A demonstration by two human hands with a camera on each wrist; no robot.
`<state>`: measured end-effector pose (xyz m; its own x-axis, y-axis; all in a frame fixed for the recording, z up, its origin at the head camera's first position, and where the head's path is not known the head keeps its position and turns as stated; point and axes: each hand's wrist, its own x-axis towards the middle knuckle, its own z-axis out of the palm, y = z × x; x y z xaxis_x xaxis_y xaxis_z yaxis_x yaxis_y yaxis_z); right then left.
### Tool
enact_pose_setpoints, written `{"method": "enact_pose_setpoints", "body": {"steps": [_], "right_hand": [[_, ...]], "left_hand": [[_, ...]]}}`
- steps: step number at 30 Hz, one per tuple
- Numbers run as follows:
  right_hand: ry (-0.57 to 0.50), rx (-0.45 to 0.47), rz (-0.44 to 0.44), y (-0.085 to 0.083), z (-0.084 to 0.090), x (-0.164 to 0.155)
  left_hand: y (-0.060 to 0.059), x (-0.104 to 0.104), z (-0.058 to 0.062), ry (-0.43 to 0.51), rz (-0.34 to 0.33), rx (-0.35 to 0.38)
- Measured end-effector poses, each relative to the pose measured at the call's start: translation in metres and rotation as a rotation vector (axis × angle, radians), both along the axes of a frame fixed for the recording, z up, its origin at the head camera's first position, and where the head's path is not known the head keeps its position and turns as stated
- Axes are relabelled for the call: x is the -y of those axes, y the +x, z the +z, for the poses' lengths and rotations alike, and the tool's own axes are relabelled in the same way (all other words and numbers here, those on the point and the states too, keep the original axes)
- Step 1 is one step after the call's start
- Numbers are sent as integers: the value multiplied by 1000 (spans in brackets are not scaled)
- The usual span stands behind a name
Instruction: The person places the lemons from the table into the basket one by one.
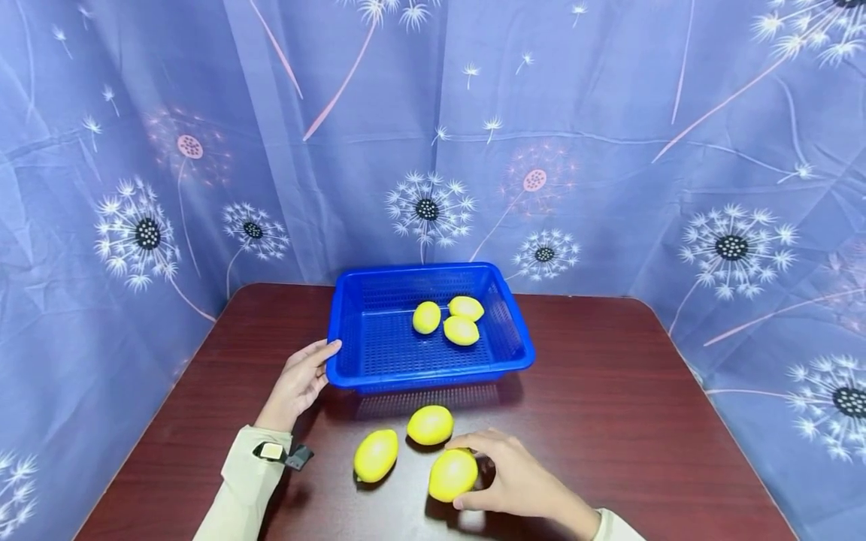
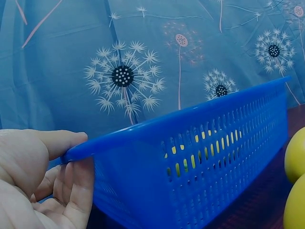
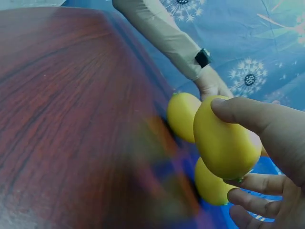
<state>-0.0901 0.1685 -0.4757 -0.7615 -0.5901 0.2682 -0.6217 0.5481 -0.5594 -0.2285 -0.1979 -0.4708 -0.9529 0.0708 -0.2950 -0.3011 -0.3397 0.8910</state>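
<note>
In the head view, my right hand grips a yellow lemon between thumb and fingers, near the front of the table. The right wrist view shows the thumb on one side of this lemon and fingertips at its other side. Two more lemons lie close by, one to the left and one just behind. My left hand pinches the left rim of a blue plastic basket, thumb on top and fingers below. Inside the basket, toward its right, sit three lemons.
The dark red wooden table has rounded back corners. A blue curtain with dandelion prints hangs behind it and along both sides. The basket stands near the table's back edge. A dark strap with a small device is on the left wrist.
</note>
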Motion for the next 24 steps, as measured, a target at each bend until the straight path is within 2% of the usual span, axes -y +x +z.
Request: {"method": "enact_pose_setpoints", "body": {"steps": [7,17,24], "right_hand": [[-11,-119,-3,-6,24,-8],[-10,-85,-69,-19,56,-16],[-57,-105,-44,-34,81,-19]], "left_hand": [[1,0,1,10,-6,-13],[0,-1,-1,48,8,-7],[-1,-2,-1,10,12,8]]}}
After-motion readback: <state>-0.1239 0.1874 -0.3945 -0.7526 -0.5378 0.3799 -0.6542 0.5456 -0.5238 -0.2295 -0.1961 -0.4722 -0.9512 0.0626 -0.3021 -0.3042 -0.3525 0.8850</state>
